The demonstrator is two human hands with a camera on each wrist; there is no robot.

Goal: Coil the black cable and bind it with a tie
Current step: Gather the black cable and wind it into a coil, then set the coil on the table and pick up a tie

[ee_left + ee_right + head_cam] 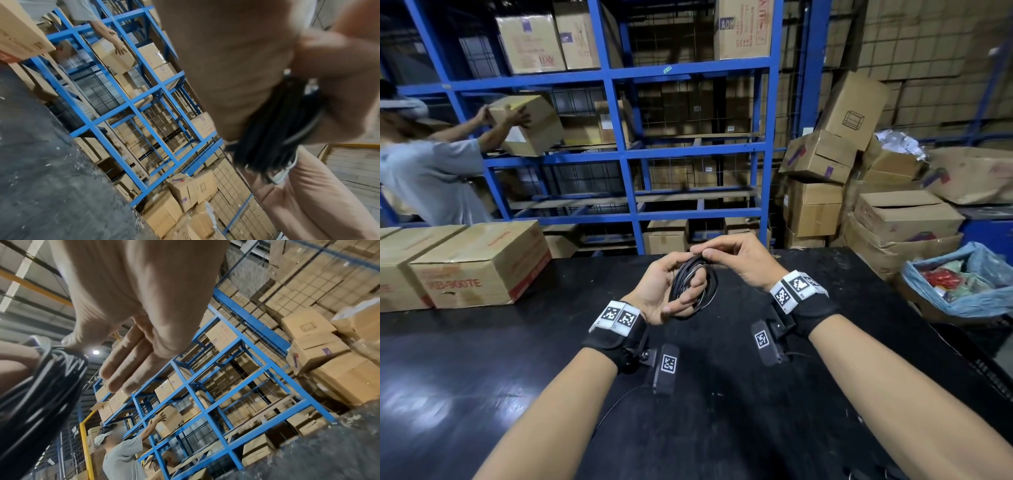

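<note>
A person's left hand (671, 291) grips a coiled black cable (693, 286) above the middle of a dark surface (482, 377), thumb laid across the loops and fingers curled round them from behind, while the right hand (736, 260) pinches the top of the coil between thumb and forefinger, its other fingers (123, 363) stretched out loose in the right wrist view. The coil hangs clear of the surface, a bundle of many thin turns. A pale strip, possibly the tie (285, 173), shows at one end of the bundle in the left wrist view, though blur leaves that unsure. The cable looks light and limp, smooth-jacketed and prone to spring apart, so the grip likely belongs where all turns cross, squeezed as one bundle, with the tie cinched close beside the holding fingers. Printed cardboard boxes (476, 263) sit shut at the surface's far left corner. Off its right edge a crate lined with a blue bag (962, 281) holds crumpled red and mixed wrappers. Behind, blue shelving (626, 161) carries more cartons, and another person (428, 171) lifts a box (527, 125) onto a shelf
</note>
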